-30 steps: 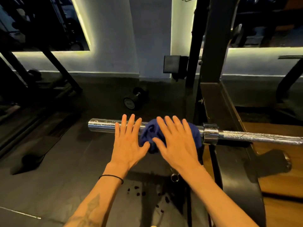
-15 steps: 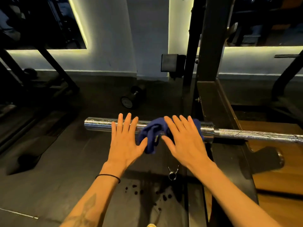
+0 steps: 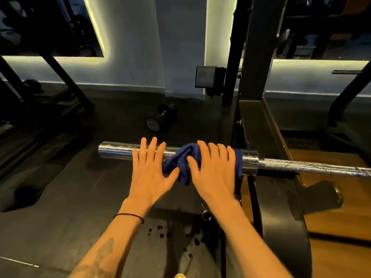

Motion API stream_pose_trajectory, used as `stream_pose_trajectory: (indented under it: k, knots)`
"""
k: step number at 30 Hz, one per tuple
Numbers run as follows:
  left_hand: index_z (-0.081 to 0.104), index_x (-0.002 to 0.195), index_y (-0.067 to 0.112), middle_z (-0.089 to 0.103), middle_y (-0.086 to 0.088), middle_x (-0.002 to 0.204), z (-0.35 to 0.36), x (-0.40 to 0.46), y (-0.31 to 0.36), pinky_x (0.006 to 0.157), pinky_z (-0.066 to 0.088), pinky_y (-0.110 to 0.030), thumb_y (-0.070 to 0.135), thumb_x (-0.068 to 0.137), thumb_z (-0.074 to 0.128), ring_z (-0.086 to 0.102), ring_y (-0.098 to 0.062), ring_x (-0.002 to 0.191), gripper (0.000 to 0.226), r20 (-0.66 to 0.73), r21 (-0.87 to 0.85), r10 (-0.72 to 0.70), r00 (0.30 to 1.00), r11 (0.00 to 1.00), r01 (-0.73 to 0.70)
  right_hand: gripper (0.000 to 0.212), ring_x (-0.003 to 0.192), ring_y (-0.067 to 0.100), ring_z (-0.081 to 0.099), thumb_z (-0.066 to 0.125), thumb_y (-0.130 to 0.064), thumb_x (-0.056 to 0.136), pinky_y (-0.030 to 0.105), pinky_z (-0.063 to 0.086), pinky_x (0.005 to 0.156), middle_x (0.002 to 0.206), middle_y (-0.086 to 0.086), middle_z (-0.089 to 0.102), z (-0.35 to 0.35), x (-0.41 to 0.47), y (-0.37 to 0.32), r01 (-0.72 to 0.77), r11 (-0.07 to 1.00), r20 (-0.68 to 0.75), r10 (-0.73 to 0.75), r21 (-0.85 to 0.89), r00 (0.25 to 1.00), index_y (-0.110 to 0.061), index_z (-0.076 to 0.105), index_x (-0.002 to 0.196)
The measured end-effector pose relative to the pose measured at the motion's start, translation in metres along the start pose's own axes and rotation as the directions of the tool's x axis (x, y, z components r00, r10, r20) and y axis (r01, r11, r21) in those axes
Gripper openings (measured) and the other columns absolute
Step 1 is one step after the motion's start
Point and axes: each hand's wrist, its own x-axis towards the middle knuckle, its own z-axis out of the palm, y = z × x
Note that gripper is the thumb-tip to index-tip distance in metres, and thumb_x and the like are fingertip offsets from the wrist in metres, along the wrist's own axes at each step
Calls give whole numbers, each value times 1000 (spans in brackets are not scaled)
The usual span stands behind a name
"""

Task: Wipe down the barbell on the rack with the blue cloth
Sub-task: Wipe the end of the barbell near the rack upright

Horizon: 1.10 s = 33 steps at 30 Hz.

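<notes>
A chrome barbell (image 3: 313, 167) lies across the black rack, its smooth sleeve end (image 3: 116, 150) sticking out to the left. A bunched blue cloth (image 3: 180, 163) is draped over the sleeve beside the collar. My right hand (image 3: 212, 171) lies flat on the cloth with its fingers spread, pressing it onto the bar. My left hand (image 3: 149, 169) rests open on the bare sleeve just left of the cloth, fingers apart, its thumb touching the cloth's edge.
The rack's black upright (image 3: 255, 57) rises right behind the collar, with a sloped black frame (image 3: 281, 217) below the bar. A dumbbell (image 3: 160, 119) lies on the dark floor beyond the sleeve. A spring collar clip (image 3: 206, 214) hangs below my right wrist. Wood flooring (image 3: 341, 217) lies to the right.
My right hand and the cloth have slid a little to the right along the sleeve, up against the collar. My left hand has stayed flat on the sleeve.
</notes>
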Motion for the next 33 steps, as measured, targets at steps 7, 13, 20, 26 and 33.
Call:
stream_pose_trajectory:
  k: [7,13,20,26,33]
  knots:
    - [30,156,14,16,-9,167,-2,-3,-5,124,0,-54,60,80,44,-5,-28,155,90,32,-29,21,999,999,-20,56,139,31,43,42,-54,99,52,23,118,152,6,47,10,3,-15,399,916,102,-401,41,910,-30,41,150]
    - [31,155,13,17,-10,166,-1,0,0,124,-5,-50,70,85,40,-5,-27,155,90,20,-8,-6,1000,1000,6,51,135,31,44,35,-45,102,50,19,121,140,7,54,8,-6,0,-22,999,-35,23,28,999,-23,45,147]
    - [30,157,11,16,-12,167,-4,-3,-6,124,2,-55,63,76,43,-5,-30,155,97,61,12,35,998,999,-35,65,143,35,39,64,-32,94,48,19,120,156,11,42,14,-5,13,423,905,24,-422,-42,906,-28,38,153]
    - [29,157,12,16,-13,166,-4,0,-4,124,2,-56,61,76,43,-5,-31,155,95,70,51,15,997,999,-18,45,132,33,53,68,-19,92,49,18,121,138,11,61,1,-15,29,129,992,-175,-126,7,976,-16,60,137]
    - [27,158,14,15,-11,167,-5,-3,-6,124,1,-53,66,83,41,-5,-29,155,92,45,40,34,998,999,-36,46,130,36,55,49,-16,85,51,25,116,133,14,64,-30,-17,80,230,973,-165,-231,-24,959,-8,64,127]
